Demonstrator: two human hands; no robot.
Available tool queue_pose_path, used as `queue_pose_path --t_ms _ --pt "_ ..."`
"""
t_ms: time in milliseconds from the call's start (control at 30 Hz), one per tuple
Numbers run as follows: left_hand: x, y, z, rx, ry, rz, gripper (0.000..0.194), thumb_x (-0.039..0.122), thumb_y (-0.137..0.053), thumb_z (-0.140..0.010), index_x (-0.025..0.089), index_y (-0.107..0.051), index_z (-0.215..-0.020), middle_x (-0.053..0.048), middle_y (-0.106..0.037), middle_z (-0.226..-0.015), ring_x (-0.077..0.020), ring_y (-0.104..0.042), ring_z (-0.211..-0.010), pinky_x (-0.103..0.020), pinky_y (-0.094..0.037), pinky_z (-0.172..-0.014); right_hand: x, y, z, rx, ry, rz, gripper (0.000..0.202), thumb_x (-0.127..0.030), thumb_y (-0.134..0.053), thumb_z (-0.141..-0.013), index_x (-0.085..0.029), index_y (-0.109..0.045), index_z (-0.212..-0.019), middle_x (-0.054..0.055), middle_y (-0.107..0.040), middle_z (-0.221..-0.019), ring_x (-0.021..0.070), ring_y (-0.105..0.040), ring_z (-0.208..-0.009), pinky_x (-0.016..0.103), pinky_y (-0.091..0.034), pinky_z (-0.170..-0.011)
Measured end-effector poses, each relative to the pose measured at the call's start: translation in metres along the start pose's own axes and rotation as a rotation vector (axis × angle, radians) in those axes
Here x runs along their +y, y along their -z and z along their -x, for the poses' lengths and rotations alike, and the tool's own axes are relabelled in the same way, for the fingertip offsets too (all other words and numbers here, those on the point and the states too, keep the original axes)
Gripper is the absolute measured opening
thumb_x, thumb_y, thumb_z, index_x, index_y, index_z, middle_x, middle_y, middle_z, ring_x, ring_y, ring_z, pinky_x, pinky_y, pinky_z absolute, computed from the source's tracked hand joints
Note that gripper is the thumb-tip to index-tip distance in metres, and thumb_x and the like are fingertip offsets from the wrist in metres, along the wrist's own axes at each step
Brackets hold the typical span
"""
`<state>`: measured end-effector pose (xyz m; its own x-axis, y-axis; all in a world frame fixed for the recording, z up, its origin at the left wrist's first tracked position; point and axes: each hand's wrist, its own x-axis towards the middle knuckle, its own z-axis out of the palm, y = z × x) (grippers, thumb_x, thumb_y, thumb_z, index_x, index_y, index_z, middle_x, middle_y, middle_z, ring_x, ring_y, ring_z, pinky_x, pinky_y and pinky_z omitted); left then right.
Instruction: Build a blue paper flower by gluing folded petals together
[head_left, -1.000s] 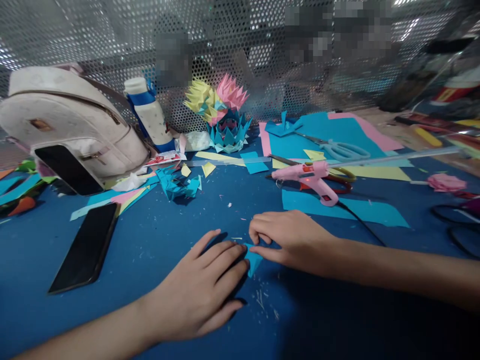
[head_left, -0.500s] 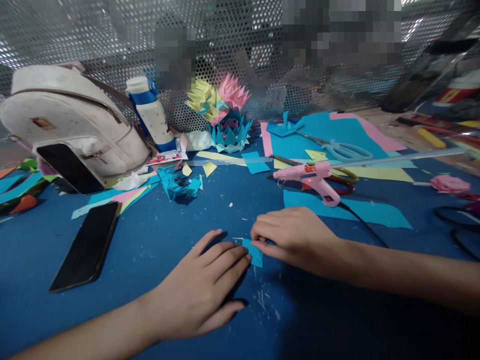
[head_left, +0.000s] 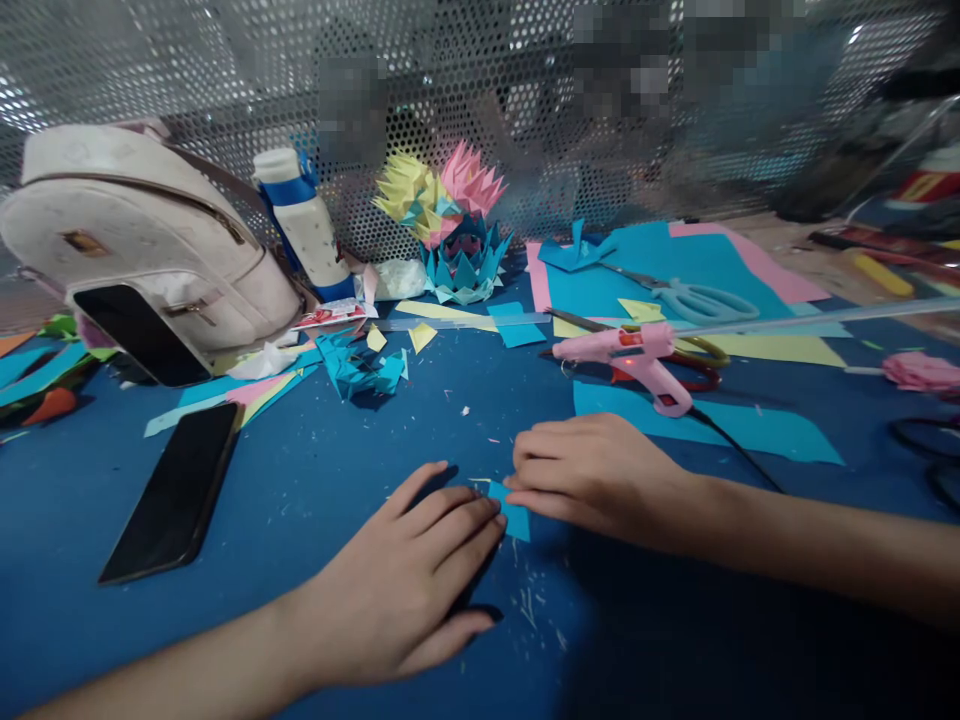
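Note:
A small piece of blue paper (head_left: pixel 516 520) lies on the dark blue tabletop between my hands. My left hand (head_left: pixel 420 575) rests palm down with its fingers spread, two fingertips touching the paper's left edge. My right hand (head_left: pixel 589 465) has its fingers curled, thumb and forefinger pinching the paper's upper right edge. How the paper is folded under the fingers is partly hidden. Beyond the right hand lies a pink glue gun (head_left: pixel 630 355) with a small orange light on it. A blue folded-paper piece (head_left: pixel 364 368) with points sits farther back on the left.
A phone (head_left: pixel 176 495) lies at left, with another phone (head_left: pixel 139 333) leaning on a pale backpack (head_left: pixel 150 235). Behind are a bottle (head_left: pixel 304 220) and folded-paper flowers (head_left: pixel 461 225). Scissors (head_left: pixel 697 298) lie on coloured sheets (head_left: pixel 637 270). A black cord (head_left: pixel 739 455) trails from the glue gun.
The view has shifted slightly, so objects on the right appear a little farther right. Both hands keep nearly the same pose on the blue paper.

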<state>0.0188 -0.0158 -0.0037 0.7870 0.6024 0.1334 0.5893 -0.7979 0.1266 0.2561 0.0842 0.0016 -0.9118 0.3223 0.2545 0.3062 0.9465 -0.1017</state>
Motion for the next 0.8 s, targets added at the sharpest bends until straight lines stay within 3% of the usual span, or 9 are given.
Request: queue_pose_path --t_ms 233,433,633,800 --pt "0.0 0.001 0.001 -0.018 -0.004 0.007 0.056 0.046 -0.039 -0.102 0.011 -0.04 -0.146 -0.009 -0.054 -0.142 -0.0258 -0.045 -0.132 -0.05 -0.015 -0.122 0.018 0.023 0.002 -0.258 0.124 -0.143 0.022 -0.033 -0.049 -0.1 -0.025 -0.066 -0.111 0.001 -0.065 -0.091 0.0148 -0.059 -0.078 0.028 -0.031 -0.061" --pt "0.0 0.001 0.0 -0.021 0.0 0.019 0.056 0.046 -0.042 -0.101 0.011 -0.041 -0.145 -0.01 -0.055 -0.141 -0.0262 -0.046 -0.131 -0.051 -0.018 -0.122 0.019 0.019 0.001 -0.175 0.122 -0.169 0.024 -0.029 -0.046 -0.101 -0.021 -0.065 -0.088 0.001 -0.063 -0.085 0.0157 -0.054 -0.077 0.028 -0.032 -0.064" --pt "-0.001 0.001 0.001 -0.053 0.002 0.023 0.058 0.047 -0.041 -0.101 0.012 -0.039 -0.146 -0.01 -0.052 -0.144 -0.0264 -0.044 -0.134 -0.051 -0.015 -0.123 0.019 0.018 0.0 -0.214 0.133 -0.211 0.022 -0.027 -0.047 -0.1 -0.02 -0.062 -0.084 0.001 -0.061 -0.083 0.0146 -0.052 -0.076 0.027 -0.033 -0.064" --pt "-0.001 0.002 -0.001 -0.097 -0.003 -0.002 0.064 0.051 -0.041 -0.1 0.013 -0.033 -0.15 -0.012 -0.033 -0.158 -0.0307 -0.035 -0.141 -0.055 -0.017 -0.12 0.021 0.017 0.002 -0.209 0.169 -0.191 0.026 -0.029 -0.044 -0.101 -0.019 -0.059 -0.082 0.002 -0.061 -0.082 0.0157 -0.05 -0.075 0.027 -0.034 -0.065"
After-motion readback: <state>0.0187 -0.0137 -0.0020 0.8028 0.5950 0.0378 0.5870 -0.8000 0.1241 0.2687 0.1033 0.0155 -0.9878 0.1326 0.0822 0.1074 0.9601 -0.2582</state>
